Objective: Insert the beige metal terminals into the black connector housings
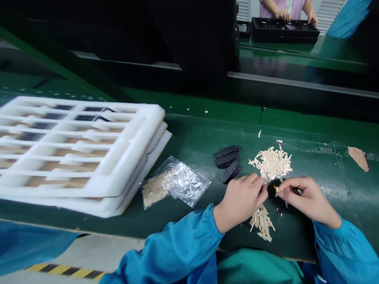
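While the right hand pinches a tiny pale-and-amber piece between thumb and forefinger, the left hand curls in just beside it, its grip too hidden to tell whether it shares the hold. Keeping the pinch at the very fingertips looks the steadiest way to manage something this small. Loose pale strips lie just below the hands, near the front edge of the green bench, with a larger heap of pale strips just ahead. Black slotted pieces sit beside that heap; a clear plastic bag and stacked white foam trays lie left, with open bench right. Beyond, a co-worker's hands rest on a black tray.
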### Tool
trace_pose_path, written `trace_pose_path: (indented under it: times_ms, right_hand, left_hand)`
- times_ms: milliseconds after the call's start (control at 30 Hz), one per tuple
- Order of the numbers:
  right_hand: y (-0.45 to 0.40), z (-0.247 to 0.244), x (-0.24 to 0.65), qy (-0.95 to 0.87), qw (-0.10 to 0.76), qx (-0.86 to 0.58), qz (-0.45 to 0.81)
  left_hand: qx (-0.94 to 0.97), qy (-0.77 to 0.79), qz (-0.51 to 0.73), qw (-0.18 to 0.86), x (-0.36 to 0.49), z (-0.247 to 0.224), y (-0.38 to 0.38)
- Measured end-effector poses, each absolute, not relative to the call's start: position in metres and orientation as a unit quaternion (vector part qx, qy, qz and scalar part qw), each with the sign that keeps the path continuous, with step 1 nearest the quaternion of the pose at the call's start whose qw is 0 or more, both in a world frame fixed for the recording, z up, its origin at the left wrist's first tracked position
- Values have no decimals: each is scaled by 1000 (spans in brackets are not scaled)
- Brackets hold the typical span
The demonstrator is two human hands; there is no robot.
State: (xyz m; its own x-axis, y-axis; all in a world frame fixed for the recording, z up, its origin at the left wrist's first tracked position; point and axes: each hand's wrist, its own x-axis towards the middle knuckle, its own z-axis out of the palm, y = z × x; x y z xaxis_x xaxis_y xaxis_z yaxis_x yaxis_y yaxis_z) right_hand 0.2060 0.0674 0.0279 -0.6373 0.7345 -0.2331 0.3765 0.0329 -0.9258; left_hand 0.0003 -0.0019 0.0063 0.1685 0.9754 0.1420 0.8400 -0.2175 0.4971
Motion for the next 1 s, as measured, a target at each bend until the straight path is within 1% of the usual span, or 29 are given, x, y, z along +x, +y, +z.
trace_pose_path:
  times_ms: [67,167,200,267,333,567,633,700,767,833,900,1000]
  right_hand:
    - [69,28,207,-688,154,-399,586]
    - [71,29,205,-687,130,-396,595]
    - [71,29,204,-689,123,-392,596]
    - [71,28,202,-692,117,-387,598]
    - [71,28,201,-693,116,-384,599]
    - [70,26,200,-697,115,-377,600]
    - [69,27,199,-703,122,-377,591]
    - [67,26,198,-729,166,-398,531]
    - [65,26,195,-767,229,-420,427]
    - [63,26,192,-802,264,-413,340]
    - [60,26,189,-830,259,-386,309]
    - [57,25,185,-846,234,-370,304]
  left_hand:
    - [712,597,269,253,-1,12,0]
    - [618,545,338,454,-5,22,4]
    - [586,530,351,502,-6,24,5]
    - [541,516,369,552,-8,26,6]
    - [522,510,382,567,-9,25,7]
    - [510,508,390,574,-7,23,6]
    - [518,518,389,558,-7,23,6]
    - [534,551,393,506,-7,22,6]
    - [553,592,400,428,-7,22,5]
    - [576,613,400,364,-7,20,4]
    - [607,610,388,331,-6,20,2]
    - [656,591,364,297,-4,20,-1]
